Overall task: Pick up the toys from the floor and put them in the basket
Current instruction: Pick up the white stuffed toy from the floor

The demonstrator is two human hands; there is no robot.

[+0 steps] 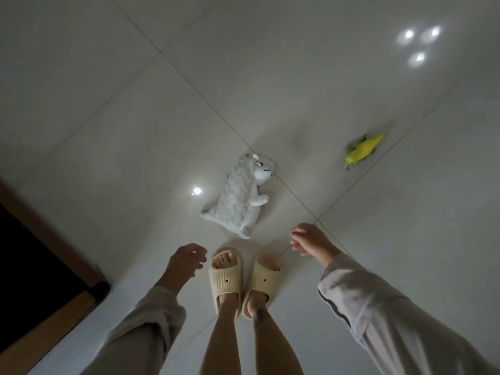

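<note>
person standing on a pale tiled floor [135, 117], looking straight down, both arms reaching forward and down in grey sleeves. left hand [186, 259] hangs empty above the floor, fingers loosely curled and a bit spread, touching nothing. right hand [311, 239] also empty, fingers bent in and close together, thumb near the index tip (whether they actually touch, cannot tell). grey plush [240, 196] lies on its side on the floor just ahead of the feet, head pointing away from the person, white face and paw showing, between the two hands but farther out, apart from both. yellow toy [362, 151] with green bits lies on the floor well to the right of the plush and farther away, near a tile seam. feet in cream slippers [243, 277] side by side, close to the plush's lower end. dark wood-edged furniture [40, 280] at the lower left. ceiling light glare spots on the tiles. basket not in view.
</note>
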